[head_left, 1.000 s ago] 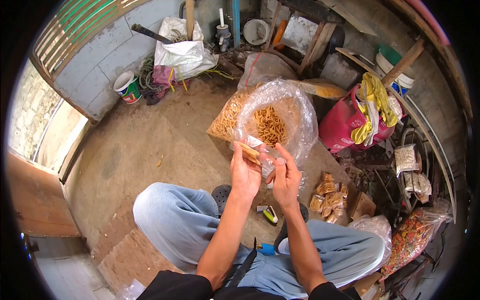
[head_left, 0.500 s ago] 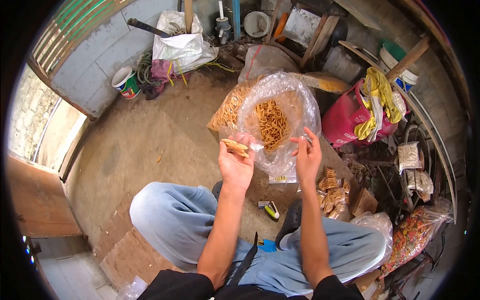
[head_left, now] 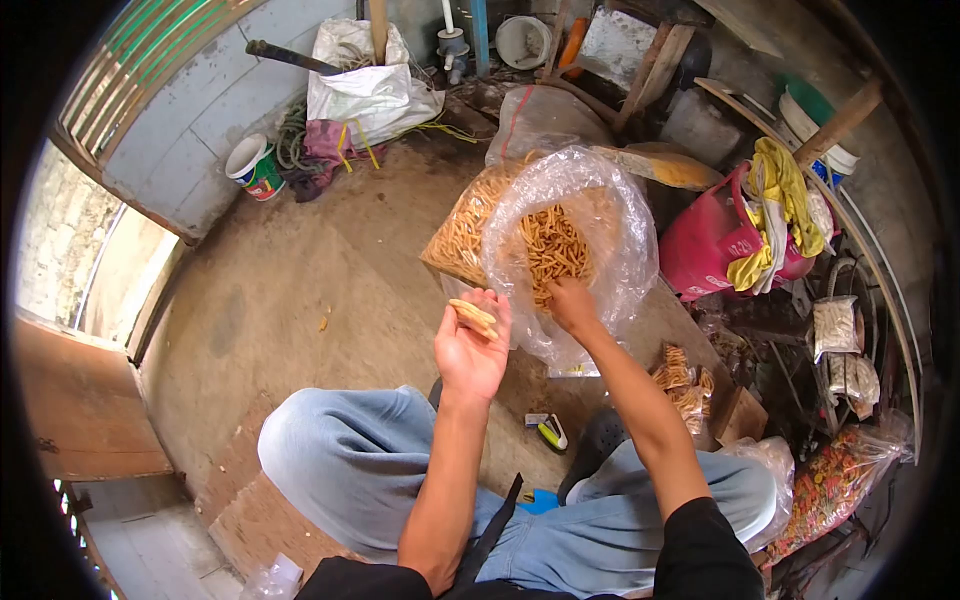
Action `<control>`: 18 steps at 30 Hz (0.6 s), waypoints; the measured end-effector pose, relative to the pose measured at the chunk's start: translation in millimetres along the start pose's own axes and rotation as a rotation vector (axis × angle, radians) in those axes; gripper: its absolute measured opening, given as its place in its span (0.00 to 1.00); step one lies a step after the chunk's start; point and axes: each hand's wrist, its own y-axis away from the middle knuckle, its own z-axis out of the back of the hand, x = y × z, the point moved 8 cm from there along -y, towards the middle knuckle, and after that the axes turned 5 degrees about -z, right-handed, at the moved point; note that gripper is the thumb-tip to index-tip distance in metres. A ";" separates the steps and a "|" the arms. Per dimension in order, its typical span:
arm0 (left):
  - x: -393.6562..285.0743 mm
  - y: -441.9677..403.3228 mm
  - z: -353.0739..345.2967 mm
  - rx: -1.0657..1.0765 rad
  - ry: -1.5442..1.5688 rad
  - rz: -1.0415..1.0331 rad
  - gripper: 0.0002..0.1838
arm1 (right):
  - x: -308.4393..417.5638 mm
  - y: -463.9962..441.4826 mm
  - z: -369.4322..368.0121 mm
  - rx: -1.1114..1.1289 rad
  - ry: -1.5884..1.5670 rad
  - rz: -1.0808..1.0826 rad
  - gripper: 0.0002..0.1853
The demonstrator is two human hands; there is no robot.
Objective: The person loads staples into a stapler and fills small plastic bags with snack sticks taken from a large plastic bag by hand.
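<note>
Near the centre my left hand [head_left: 473, 350] is palm up, holding a few snack sticks [head_left: 473, 318] between thumb and fingers. A clear bag may lie behind its fingers, but this is hard to make out. My right hand [head_left: 572, 305] reaches into the open mouth of a large clear plastic bag [head_left: 628, 215], its fingertips at the heap of brown snack sticks [head_left: 550, 243] inside. What those fingers grip, if anything, is hidden.
Small filled packets [head_left: 685, 385] lie on the right. A green cutter-like tool [head_left: 551, 433] rests on the floor between my feet. A pink tub [head_left: 708, 240] with yellow cloth stands at the right; a small bucket [head_left: 255, 167] and white sack [head_left: 370, 100] are at the back left.
My right hand has moved away from my left hand, then forward into the large bag. My left hand has turned palm up and still holds the snack sticks.
</note>
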 end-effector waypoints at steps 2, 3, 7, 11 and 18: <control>1.8 -1.2 0.3 0.007 -0.004 0.011 0.19 | 6.5 -3.4 -22.2 0.062 0.123 0.151 0.09; 2.6 -1.8 1.2 -0.002 0.003 0.019 0.19 | 8.4 -2.5 -21.8 0.062 0.119 0.152 0.09; 2.9 -5.7 4.0 -0.030 -0.004 0.021 0.19 | -0.3 -0.5 -31.6 0.081 0.159 0.203 0.07; 4.0 -2.5 6.2 -0.069 -0.025 0.000 0.18 | -5.2 7.2 -10.0 0.042 0.127 0.135 0.05; 2.6 9.5 3.8 -0.058 -0.071 -0.018 0.17 | 5.2 10.9 -8.4 0.003 0.112 0.185 0.06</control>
